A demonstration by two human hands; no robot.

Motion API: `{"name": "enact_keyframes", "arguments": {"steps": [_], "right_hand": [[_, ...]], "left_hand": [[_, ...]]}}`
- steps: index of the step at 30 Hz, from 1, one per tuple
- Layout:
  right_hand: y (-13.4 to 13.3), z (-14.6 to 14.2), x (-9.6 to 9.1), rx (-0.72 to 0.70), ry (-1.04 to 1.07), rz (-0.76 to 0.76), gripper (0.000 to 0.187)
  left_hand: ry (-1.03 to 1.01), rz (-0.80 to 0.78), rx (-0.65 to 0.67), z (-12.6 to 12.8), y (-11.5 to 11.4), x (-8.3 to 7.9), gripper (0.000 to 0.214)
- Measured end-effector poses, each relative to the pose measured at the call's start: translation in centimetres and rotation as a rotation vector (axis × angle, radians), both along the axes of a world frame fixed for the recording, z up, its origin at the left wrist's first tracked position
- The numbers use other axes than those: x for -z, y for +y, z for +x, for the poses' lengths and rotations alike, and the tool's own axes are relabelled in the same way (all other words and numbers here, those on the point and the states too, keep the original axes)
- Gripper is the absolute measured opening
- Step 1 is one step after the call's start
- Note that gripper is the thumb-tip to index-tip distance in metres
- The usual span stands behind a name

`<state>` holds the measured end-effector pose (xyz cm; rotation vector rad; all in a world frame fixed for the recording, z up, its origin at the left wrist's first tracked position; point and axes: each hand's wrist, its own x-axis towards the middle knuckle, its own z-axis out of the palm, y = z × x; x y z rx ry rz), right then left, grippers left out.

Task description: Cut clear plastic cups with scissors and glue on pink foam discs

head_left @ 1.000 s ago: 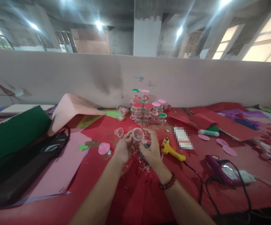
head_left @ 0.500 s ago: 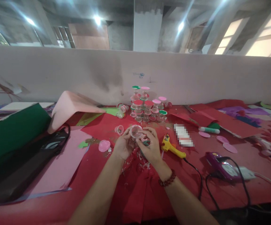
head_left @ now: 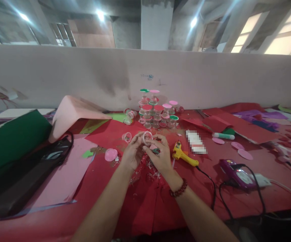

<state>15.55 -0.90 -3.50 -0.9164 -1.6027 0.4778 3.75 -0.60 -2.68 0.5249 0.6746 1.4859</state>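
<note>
Between both hands is a small clear plastic cup (head_left: 148,137), tilted with its round rim toward me. My left hand (head_left: 132,152) grips its left side, fingers curled. My right hand (head_left: 160,151) pinches the other side near the rim. Under the right palm shows part of a dark green-handled tool (head_left: 156,151), its kind partly hidden. Just left of the hands another clear cup (head_left: 127,137) lies on the red table, and a pink plastic dome (head_left: 111,155) sits farther left. Paper shreds (head_left: 150,169) lie beneath the hands.
Behind the hands stands a stack of cups topped with coloured discs (head_left: 152,114). To the right lie a yellow glue gun (head_left: 184,155) with its cord, a purple power strip (head_left: 238,174) and pink paper circles (head_left: 245,154). A black bag (head_left: 34,168) and coloured sheets occupy the left.
The cup has turned between the fingers, so its rim now faces me more. Both hands stay close together; the whole view has shifted slightly.
</note>
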Motion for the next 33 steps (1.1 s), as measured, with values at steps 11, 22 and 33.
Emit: {"name": "enact_keyframes", "arguments": {"steps": [11, 22, 33], "right_hand": [[0.1, 0.1, 0.1, -0.038, 0.037, -0.014, 0.012], [1.2, 1.0, -0.1, 0.078, 0.005, -0.198, 0.013], [1.4, 1.1, -0.2, 0.02, 0.201, -0.381, 0.019]], "left_hand": [[0.05, 0.01, -0.005, 0.3, -0.1, 0.0, 0.025], [0.286, 0.061, -0.234, 0.4, -0.1, -0.2, 0.024], [0.324, 0.043, -0.509, -1.0, 0.7, 0.5, 0.026]]}}
